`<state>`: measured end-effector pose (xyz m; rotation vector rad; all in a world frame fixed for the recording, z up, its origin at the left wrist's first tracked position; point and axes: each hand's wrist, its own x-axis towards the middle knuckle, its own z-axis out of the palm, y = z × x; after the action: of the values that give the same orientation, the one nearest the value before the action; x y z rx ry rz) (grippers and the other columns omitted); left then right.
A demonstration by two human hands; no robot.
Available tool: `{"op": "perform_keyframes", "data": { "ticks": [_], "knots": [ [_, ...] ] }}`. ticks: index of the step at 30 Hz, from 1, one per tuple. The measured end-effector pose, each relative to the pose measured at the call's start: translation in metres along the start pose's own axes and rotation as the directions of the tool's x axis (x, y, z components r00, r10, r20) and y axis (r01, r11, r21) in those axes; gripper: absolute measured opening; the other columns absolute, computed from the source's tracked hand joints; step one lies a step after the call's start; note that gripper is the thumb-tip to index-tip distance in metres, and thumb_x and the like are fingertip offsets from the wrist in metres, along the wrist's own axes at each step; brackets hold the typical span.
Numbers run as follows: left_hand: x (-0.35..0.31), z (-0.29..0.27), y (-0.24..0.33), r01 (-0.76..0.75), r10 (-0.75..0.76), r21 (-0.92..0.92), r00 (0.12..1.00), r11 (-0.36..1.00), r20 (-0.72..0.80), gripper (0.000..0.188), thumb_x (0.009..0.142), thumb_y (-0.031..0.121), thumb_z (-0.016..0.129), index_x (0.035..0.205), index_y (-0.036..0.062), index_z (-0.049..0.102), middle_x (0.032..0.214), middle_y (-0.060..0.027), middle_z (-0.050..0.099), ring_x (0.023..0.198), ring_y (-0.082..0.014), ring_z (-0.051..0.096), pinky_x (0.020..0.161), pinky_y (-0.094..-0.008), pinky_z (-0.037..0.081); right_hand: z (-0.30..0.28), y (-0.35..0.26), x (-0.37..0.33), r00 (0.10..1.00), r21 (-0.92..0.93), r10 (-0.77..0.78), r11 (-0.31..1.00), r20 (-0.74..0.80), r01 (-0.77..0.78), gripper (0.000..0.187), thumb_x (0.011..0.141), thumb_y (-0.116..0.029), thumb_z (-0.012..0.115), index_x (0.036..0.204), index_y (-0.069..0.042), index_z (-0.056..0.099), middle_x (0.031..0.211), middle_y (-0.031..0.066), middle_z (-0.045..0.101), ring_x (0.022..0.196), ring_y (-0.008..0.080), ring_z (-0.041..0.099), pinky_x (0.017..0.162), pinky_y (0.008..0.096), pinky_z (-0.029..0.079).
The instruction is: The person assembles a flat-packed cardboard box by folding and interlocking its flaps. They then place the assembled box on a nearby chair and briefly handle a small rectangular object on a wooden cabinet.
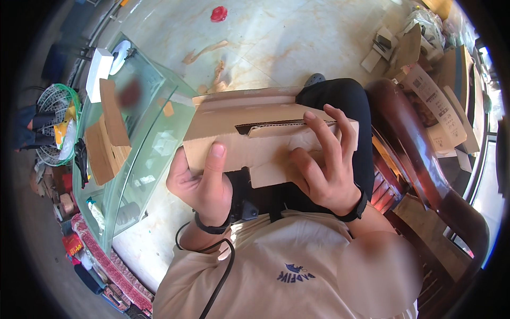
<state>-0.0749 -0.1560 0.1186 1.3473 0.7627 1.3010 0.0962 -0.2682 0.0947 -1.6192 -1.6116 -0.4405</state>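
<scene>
A brown cardboard box [218, 125], partly folded, is held across my lap, its long side facing up. Along that side runs a dark slot with a raw corrugated edge, and a flap hangs down below it. My left hand [204, 183] grips the box's left end, the thumb flat on the face and the fingers hidden underneath. At the right end, my right hand [332, 170] has its fingers spread over the board. Two fingertips reach the slot and the top edge; the others are bent against the flap. Both wrists wear black bands.
To the left stands a glass table [159, 143] with another opened cardboard piece [106, 151] on it. A wire basket [58, 125] is beyond it. A dark wooden chair arm [419, 143] curves along my right. Cardboard boxes [433, 101] are piled past it. Red plastic [218, 14] lies on the floor.
</scene>
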Motion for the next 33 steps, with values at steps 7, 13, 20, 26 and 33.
{"op": "perform_keyframes", "data": {
  "ticks": [7, 13, 20, 26, 33],
  "knots": [
    [-0.008, 0.002, 0.009, -0.065, 0.065, -0.001, 0.998, 0.998, 0.012, 0.022, 0.094, 0.007, 0.069, 0.109, -0.0086, 0.063, 0.102, -0.0135, 0.070, 0.092, -0.0171, 0.066, 0.085, -0.0317, 0.051, -0.008, 0.001, 0.006, 0.999, 0.025, -0.048, 0.999, -0.001, 0.048, 0.027, 0.066, -0.013, 0.071, 0.090, -0.007, 0.061, 0.133, 0.0231, 0.058, 0.112, 0.0517, 0.056, 0.099, 0.0736, 0.044],
    [-0.006, 0.004, 0.011, -0.168, 0.167, 0.010, 0.983, 0.986, 0.070, 0.022, 0.092, 0.006, 0.070, 0.107, -0.0093, 0.065, 0.102, -0.0134, 0.070, 0.092, -0.0169, 0.065, 0.085, -0.0315, 0.050, -0.010, -0.002, 0.007, 0.999, 0.186, 0.043, 0.982, -0.030, -0.037, 0.030, 0.059, -0.011, 0.076, 0.087, -0.003, 0.067, 0.119, 0.0187, 0.060, 0.103, 0.0421, 0.058, 0.093, 0.0608, 0.052],
    [-0.003, -0.002, 0.003, -0.184, 0.180, 0.037, 0.980, 0.982, 0.089, 0.021, 0.091, 0.006, 0.071, 0.105, -0.0091, 0.065, 0.100, -0.0123, 0.070, 0.090, -0.0150, 0.063, 0.084, -0.0297, 0.050, -0.016, 0.000, 0.010, 0.992, 0.307, 0.114, 0.943, 0.059, -0.126, 0.033, 0.060, -0.012, 0.082, 0.088, 0.000, 0.067, 0.115, 0.0174, 0.062, 0.102, 0.0374, 0.062, 0.089, 0.0484, 0.054],
    [0.004, -0.014, -0.001, -0.055, 0.056, -0.030, 0.997, 0.998, 0.056, 0.024, 0.094, 0.008, 0.069, 0.111, -0.0079, 0.064, 0.104, -0.0121, 0.070, 0.091, -0.0158, 0.065, 0.084, -0.0307, 0.051, -0.018, 0.016, 0.011, 0.995, 0.316, 0.103, 0.944, -0.018, -0.092, 0.035, 0.063, 0.002, 0.076, 0.093, -0.002, 0.060, 0.120, 0.0213, 0.063, 0.111, 0.0430, 0.063, 0.100, 0.0539, 0.051],
    [0.010, -0.020, -0.003, -0.197, 0.196, -0.003, 0.976, 0.980, 0.099, 0.034, 0.093, 0.016, 0.074, 0.114, -0.0084, 0.062, 0.105, -0.0113, 0.070, 0.094, -0.0176, 0.066, 0.085, -0.0314, 0.052, -0.031, 0.030, 0.006, 0.990, 0.267, 0.083, 0.957, 0.116, -0.111, 0.040, 0.063, 0.011, 0.070, 0.097, -0.002, 0.054, 0.121, 0.0225, 0.062, 0.111, 0.0399, 0.064, 0.096, 0.0482, 0.053]
  ]
}}
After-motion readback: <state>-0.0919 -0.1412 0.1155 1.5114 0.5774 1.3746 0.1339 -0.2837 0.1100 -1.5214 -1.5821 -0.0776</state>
